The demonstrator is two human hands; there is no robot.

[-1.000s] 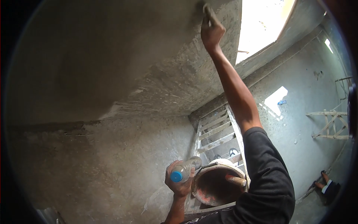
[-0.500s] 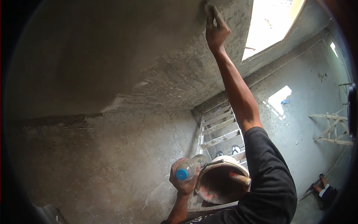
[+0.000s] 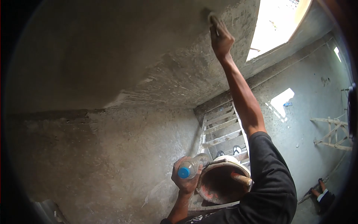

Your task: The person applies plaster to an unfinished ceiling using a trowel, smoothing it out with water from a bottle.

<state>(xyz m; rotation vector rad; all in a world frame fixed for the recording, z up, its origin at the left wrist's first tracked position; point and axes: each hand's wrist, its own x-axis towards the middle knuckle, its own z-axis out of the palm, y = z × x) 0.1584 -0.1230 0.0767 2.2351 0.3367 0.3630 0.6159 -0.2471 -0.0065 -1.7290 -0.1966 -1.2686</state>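
Observation:
My left hand [image 3: 183, 178] is closed around a clear plastic bottle [image 3: 196, 164] with a blue cap, tilted so the cap points toward me. Stretched up high, my right hand [image 3: 222, 39] has its fingers closed at a small pale object [image 3: 212, 17] against the dark, damp-looking plastered surface [image 3: 112, 56]; its kind is too blurred to tell. Just right of the bottle is a stained bucket [image 3: 220, 186]. A tool with a light wooden handle [image 3: 242, 179] sticks out over the bucket's rim.
A slatted wooden ladder or scaffold [image 3: 222, 127] extends behind the bucket, with sandals [image 3: 237, 150] visible past its slats. A bright opening [image 3: 274, 26] is at upper right. A wooden trestle [image 3: 332, 132] stands at the right. Below it, part of another person [image 3: 325, 198] shows.
My right hand and its pale object have moved slightly down and right in view. The whole scene has shifted a little the same way; the bottle remains in my left hand.

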